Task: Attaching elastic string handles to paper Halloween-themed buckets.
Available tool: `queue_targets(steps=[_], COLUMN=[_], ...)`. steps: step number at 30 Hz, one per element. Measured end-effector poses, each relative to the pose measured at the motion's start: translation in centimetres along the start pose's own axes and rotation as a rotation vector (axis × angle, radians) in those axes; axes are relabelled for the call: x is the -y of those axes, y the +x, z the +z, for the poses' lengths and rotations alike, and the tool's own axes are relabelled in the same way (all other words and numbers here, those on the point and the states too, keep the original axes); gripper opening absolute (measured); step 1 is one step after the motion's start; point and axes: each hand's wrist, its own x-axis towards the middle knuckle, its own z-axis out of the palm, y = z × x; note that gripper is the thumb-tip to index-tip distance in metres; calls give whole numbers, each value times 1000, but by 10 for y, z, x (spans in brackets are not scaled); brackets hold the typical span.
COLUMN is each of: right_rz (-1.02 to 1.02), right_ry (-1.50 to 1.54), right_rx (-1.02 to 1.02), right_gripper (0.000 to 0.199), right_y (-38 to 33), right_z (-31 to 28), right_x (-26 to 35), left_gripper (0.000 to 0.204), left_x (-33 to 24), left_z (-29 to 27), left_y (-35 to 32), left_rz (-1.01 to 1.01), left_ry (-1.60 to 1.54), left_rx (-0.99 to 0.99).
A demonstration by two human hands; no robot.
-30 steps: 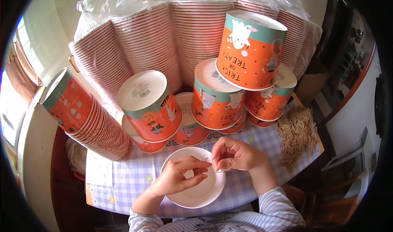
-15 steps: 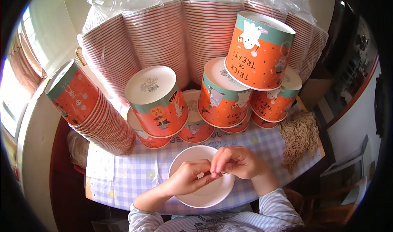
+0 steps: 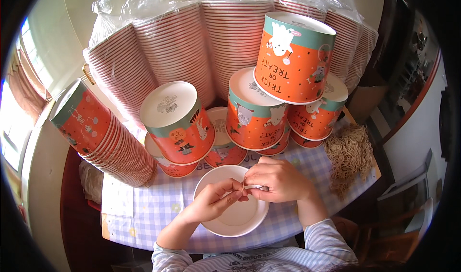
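Note:
Over a white-lined paper bucket (image 3: 230, 228), its open mouth facing up at me, my two hands meet fingertip to fingertip. The thumb and fingers of my left hand (image 3: 214, 200) are pinched together. My right hand (image 3: 278, 180), also closed in a pinch, sits just right of it. Between them shows a thin beige cord (image 3: 243, 186), largely hidden by the fingers. The bucket's far right rim passes behind my right hand. At the table's right side lies a loose bundle of beige cords (image 3: 346, 159).
Several upside-down orange and green paper buckets (image 3: 175, 123) stand stacked beyond my hands. A leaning stack of nested buckets (image 3: 108, 137) is at the left. Tall plastic-wrapped stacks (image 3: 175, 51) line the back. A blue checked cloth (image 3: 158, 219) covers the table.
My fingers have shifted, and a bit of beige cord now shows between them. My right hand has turned slightly. The whole view has moved a little.

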Motion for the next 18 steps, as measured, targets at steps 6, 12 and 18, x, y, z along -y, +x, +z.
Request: queue_targets(steps=[6,12,18], right_rz=[-14,26,1], right_ry=[-37,-33,-95], right_rx=[-6,37,115], right_gripper=[10,7,8], right_y=[-2,-1,-3], right_z=[3,-3,-1], right_x=[-7,10,20], left_gripper=[7,8,8], left_x=[5,6,9], left_z=[-5,-8,-10], left_y=[6,6,7], left_rz=[86,-4,-5], left_ry=[74,-102,-64], left_rx=[13,-17,-31])
